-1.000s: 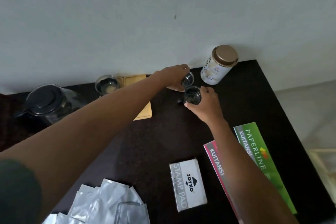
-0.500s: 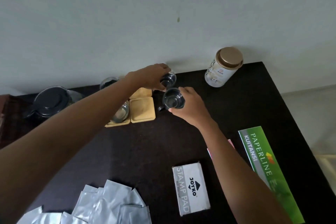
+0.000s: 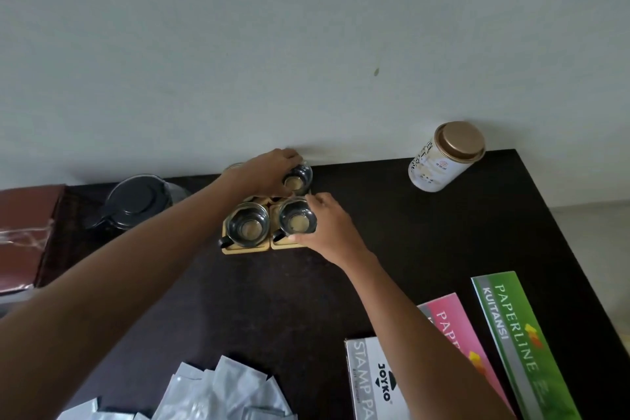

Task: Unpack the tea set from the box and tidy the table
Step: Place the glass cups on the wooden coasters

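Currently both hands sit at the coaster cluster by the back wall. Left hand [image 3: 264, 172] grips the rear glass cup [image 3: 299, 177] from above, fingers curled round its rim. Right hand [image 3: 329, 225] holds the front-right glass cup [image 3: 296, 220] on its wooden coaster [image 3: 283, 244], thumb and fingers wrapped round the side. Third cup [image 3: 248, 225] stands untouched on the adjacent coaster, just left. Teapot [image 3: 138, 199] with dark lid sits further left, partly behind the left forearm. Round tin [image 3: 445, 157] stands well right. Near edge: foil sachets [image 3: 218, 392], stamp pad box [image 3: 375, 382], pink booklet [image 3: 453, 320] and green booklet [image 3: 518, 334]. Brown box [image 3: 24, 232] at far left.
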